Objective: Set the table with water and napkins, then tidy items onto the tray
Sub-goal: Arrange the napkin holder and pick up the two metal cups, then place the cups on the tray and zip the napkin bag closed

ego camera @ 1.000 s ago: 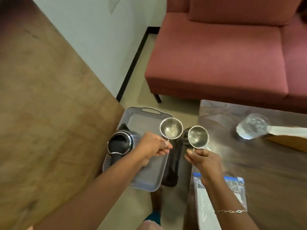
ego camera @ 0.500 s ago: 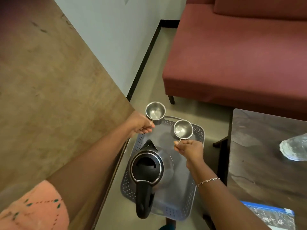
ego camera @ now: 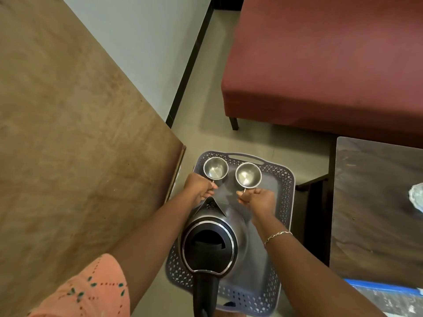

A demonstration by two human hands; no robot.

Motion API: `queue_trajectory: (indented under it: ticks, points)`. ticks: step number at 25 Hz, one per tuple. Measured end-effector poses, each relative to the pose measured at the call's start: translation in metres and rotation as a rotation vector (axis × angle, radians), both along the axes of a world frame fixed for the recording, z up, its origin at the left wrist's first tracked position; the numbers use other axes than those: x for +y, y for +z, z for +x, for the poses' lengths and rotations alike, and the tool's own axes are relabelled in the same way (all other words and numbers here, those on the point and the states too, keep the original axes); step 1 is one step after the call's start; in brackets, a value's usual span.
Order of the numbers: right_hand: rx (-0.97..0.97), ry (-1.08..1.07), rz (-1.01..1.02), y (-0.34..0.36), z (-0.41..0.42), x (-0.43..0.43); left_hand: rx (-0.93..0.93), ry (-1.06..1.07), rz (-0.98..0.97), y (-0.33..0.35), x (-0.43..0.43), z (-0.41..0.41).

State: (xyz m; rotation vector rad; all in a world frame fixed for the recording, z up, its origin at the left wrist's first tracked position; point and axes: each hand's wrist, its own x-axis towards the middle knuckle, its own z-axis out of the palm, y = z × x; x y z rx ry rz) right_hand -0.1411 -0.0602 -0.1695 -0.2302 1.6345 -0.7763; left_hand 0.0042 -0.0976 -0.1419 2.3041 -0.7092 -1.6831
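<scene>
Two small steel cups are at the far end of a grey perforated tray. My left hand pinches the handle of the left steel cup. My right hand pinches the handle of the right steel cup. Both cups are upright and empty, low over the tray; whether they touch it I cannot tell. A black and steel electric kettle stands on the near half of the tray, its spout pointing between my hands.
A brown wooden panel fills the left. A red sofa stands at the back right. A dark table at the right holds a clear glass at the frame edge and a blue-edged plastic packet.
Both hands carried the steel cups from beside the dark table over to the far end of the tray and lowered them. My view swung left and down over the tray.
</scene>
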Motion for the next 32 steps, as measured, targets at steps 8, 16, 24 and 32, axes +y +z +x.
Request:
queue_trajectory:
  ticks: [8, 16, 24, 32]
  points:
    - [0.032, 0.022, 0.022, -0.025, 0.006, -0.006, -0.002, 0.001, 0.006, -0.013, -0.004, 0.002]
    - [0.091, 0.184, -0.002, -0.015, -0.015, 0.002, -0.038, -0.119, -0.104, 0.021, 0.021, 0.009]
    - [0.289, 0.331, -0.222, 0.047, -0.113, 0.06, -0.323, -0.088, -0.759, 0.125, 0.089, -0.013]
    - [0.457, 0.305, -0.213, 0.07, -0.241, 0.149, -0.252, -0.302, -0.915, 0.151, 0.182, -0.175]
